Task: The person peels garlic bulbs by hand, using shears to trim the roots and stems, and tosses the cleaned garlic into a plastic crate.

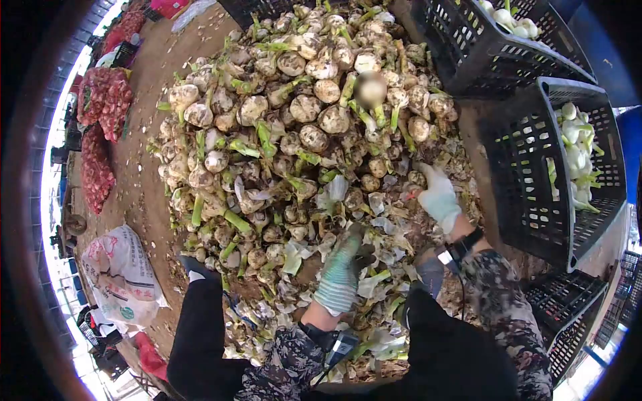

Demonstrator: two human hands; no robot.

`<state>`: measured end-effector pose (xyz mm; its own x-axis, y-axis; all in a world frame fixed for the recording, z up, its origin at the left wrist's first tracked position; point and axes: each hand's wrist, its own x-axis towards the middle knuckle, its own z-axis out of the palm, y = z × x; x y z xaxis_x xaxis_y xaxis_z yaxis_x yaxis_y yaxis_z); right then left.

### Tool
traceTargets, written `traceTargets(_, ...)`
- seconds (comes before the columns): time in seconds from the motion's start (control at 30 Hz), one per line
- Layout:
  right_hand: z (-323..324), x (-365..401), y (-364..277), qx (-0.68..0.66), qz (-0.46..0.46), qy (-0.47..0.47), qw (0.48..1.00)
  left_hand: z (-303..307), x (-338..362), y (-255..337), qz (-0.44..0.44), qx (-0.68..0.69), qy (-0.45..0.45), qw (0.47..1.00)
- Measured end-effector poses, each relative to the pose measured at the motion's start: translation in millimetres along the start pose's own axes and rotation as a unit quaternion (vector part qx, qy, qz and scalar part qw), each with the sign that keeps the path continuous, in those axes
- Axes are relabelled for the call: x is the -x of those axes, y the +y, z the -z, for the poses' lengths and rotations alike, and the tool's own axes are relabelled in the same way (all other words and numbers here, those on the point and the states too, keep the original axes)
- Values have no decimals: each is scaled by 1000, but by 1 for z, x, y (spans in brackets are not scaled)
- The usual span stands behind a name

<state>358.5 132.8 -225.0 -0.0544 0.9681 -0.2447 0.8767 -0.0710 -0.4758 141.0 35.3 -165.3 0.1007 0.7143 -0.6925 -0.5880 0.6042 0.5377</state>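
Observation:
A big heap of soil-stained bulbs (314, 137) with cut green stems, which look like fresh garlic, lies on the ground before me. My left hand (340, 277), in a green-and-white striped glove, reaches over the loose skins at the heap's near edge. Its fingers stretch forward with dirty, dark tips, and no bulb shows in it. At the heap's right edge is my right hand (439, 199) in a pale glove, fingers curled. A small red bit shows at its fingertips; what it belongs to is hidden. Peeled skins (394, 250) are strewn between both hands.
Black plastic crates stand on the right; one crate (528, 180) holds clean white bulbs (578, 154) with green stems, and another crate (468, 53) stands behind it. On the left lie filled red mesh bags (98, 167) and a white woven sack (124, 277). My legs flank the near skins.

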Motion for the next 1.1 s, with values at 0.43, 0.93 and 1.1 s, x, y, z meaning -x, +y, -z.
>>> traceTargets(0.43,49,66,-97,-136,317,-2,939,-16,13,38,-100,-200,-76,972)
traceTargets(0.93,26,72,-86,-824,-179,-253,474,-10,1,14,-373,-451,-56,809)
traceTargets(1.1,39,68,-85,-610,-9,-237,756,-13,3,7,-350,-358,-62,864)
